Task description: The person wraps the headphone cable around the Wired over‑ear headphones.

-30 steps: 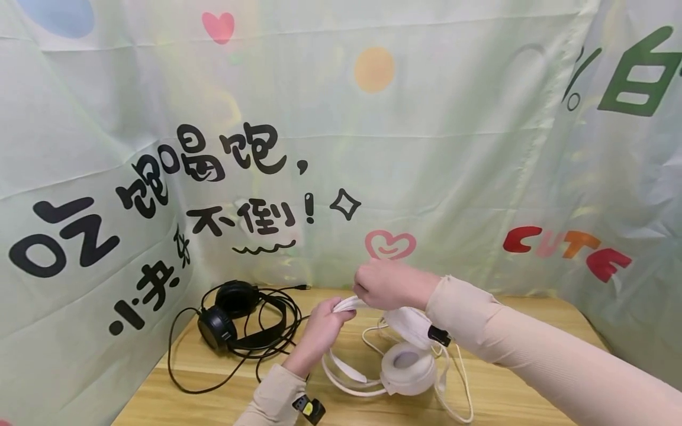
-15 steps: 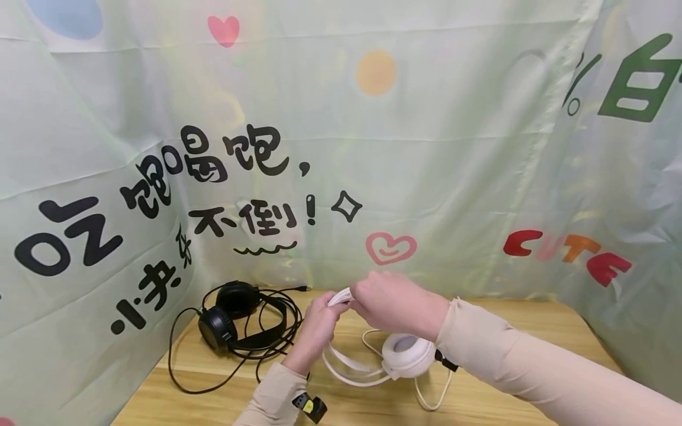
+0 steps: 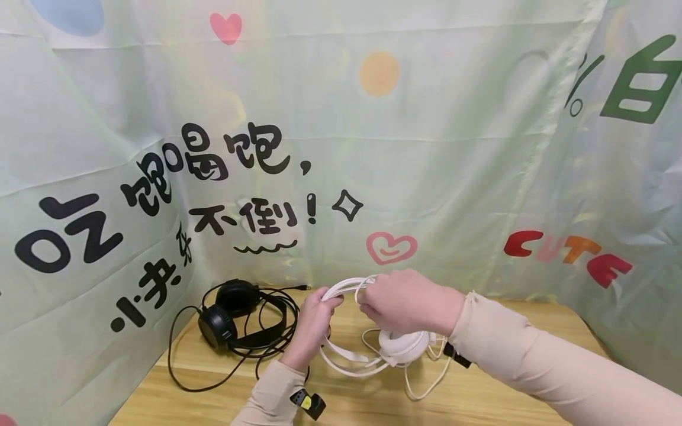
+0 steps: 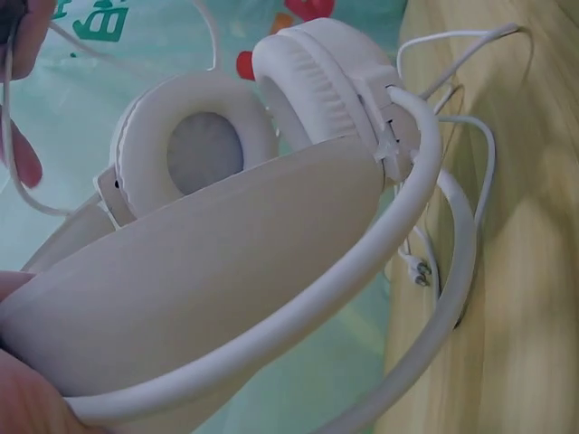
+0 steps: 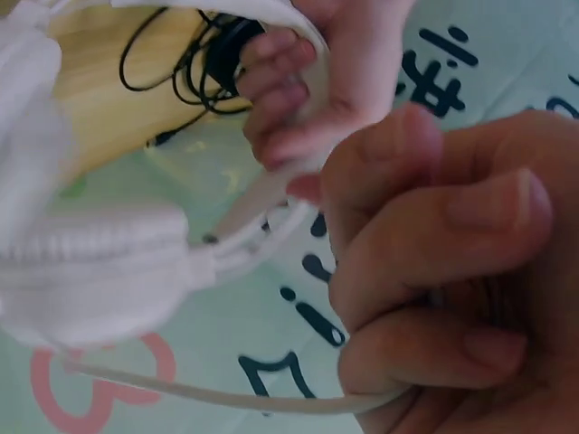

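Note:
White over-ear headphones (image 3: 407,348) are held up above the wooden table. My left hand (image 3: 311,325) grips them by the headband (image 4: 208,271), its fingers curled round the band. To the right, my right hand (image 3: 412,303) has curled fingers and pinches the thin white cable (image 5: 235,396) that runs from one ear cup (image 5: 99,271). Both padded ear cups show in the left wrist view. More white cable (image 3: 426,393) hangs in loops toward the table, and a small plug (image 4: 418,269) dangles below the headphones.
Black headphones (image 3: 217,328) with a coiled black cable (image 3: 290,319) lie on the left of the wooden table (image 3: 506,367). A printed pale green curtain (image 3: 453,177) stands behind and at both sides.
My right hand moved left to the headband, then back right, drawing a white cable loop out beside it. The white headphones rose and shifted slightly. My left hand keeps its grip.

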`<state>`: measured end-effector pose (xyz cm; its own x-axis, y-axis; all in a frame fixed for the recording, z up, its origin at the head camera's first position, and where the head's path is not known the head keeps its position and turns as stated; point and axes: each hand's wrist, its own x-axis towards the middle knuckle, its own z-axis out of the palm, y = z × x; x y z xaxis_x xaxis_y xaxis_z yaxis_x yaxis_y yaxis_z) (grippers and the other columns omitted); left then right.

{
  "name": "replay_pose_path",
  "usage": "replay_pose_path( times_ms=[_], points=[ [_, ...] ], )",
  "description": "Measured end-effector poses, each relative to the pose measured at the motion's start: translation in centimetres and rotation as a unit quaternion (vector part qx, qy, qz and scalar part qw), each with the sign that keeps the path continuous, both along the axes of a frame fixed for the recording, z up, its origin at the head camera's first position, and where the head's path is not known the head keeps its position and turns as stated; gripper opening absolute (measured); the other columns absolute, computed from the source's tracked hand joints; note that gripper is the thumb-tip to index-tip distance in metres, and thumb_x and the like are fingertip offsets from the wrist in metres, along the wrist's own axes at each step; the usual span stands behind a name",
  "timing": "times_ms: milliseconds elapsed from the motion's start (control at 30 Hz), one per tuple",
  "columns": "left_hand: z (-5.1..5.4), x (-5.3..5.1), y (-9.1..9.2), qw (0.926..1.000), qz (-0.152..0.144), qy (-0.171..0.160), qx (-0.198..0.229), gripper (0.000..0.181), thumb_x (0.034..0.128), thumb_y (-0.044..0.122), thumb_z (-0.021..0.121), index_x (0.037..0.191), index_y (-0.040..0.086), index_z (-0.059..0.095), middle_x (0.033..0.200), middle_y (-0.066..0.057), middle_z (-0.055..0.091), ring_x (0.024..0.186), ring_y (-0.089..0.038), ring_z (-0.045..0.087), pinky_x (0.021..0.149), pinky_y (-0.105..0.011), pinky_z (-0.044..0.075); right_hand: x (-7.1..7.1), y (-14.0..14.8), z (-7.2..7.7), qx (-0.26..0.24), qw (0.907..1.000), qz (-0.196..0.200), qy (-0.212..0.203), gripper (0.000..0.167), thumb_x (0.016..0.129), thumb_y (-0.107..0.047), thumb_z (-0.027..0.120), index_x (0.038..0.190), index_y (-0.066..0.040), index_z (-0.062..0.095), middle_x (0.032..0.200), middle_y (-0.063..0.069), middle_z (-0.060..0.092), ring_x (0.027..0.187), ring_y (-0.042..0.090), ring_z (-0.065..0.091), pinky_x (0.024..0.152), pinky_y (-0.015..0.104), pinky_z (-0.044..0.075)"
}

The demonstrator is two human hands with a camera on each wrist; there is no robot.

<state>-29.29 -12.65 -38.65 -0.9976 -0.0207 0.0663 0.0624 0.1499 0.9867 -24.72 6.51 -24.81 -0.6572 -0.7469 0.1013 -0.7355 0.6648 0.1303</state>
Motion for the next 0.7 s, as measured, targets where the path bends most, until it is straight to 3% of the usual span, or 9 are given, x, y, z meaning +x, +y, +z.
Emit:
replay_pose_path(
  times_ms=[100,267,367,467,700],
  points=[
    [-0.1,-0.1,-0.1,0.9999,-0.009,-0.001,0.007,0.016,0.1004,0.021,0.065,0.098,0.005,0.064,0.069,0.004,0.040,0.047,-0.008,0.031,0.043,-0.021,0.029,-0.6,0.5,1.2,0.002,0.9998,0.009,-0.019,0.033,0.102,-0.013,0.065,0.072,-0.022,0.056,0.061,-0.010,0.034,0.052,0.006,0.033,0.046,0.025,0.030],
    [-0.2,-0.1,-0.5,0.9983,-0.034,-0.005,0.048,0.014,0.1006,0.016,0.064,0.101,0.002,0.066,0.064,0.008,0.035,0.048,-0.007,0.029,0.043,-0.020,0.028,-1.6,1.6,2.7,0.005,1.0000,-0.002,-0.008,0.018,0.100,-0.016,0.069,0.090,-0.025,0.079,0.070,-0.014,0.062,0.059,0.006,0.047,0.054,0.030,0.046],
    [-0.1,0.0,-0.8,0.9969,-0.045,-0.005,0.065,0.013,0.1000,0.014,0.063,0.103,0.001,0.066,0.062,0.008,0.032,0.049,-0.006,0.027,0.043,-0.020,0.027,-2.3,2.4,3.2,0.004,0.9998,-0.020,0.008,0.015,0.100,-0.020,0.071,0.088,-0.025,0.080,0.074,-0.013,0.067,0.063,0.007,0.051,0.056,0.032,0.048],
    [0.0,0.1,-1.3,0.9957,-0.061,0.002,0.070,0.011,0.0993,0.011,0.064,0.103,0.001,0.064,0.061,0.009,0.031,0.049,-0.007,0.026,0.042,-0.020,0.025,-3.1,3.2,3.3,0.006,0.9989,-0.039,0.024,0.018,0.101,-0.025,0.073,0.083,-0.025,0.074,0.068,-0.011,0.060,0.061,0.007,0.052,0.052,0.031,0.045],
    [-0.1,0.2,-2.2,0.9896,-0.124,0.014,0.072,0.014,0.1018,0.009,0.061,0.093,0.000,0.054,0.056,0.009,0.028,0.044,-0.007,0.023,0.041,-0.020,0.024,-5.2,4.9,3.3,-0.002,0.9959,-0.051,0.075,0.011,0.100,-0.033,0.077,0.090,-0.028,0.074,0.070,-0.012,0.065,0.060,0.008,0.053,0.049,0.031,0.044]
  ],
)
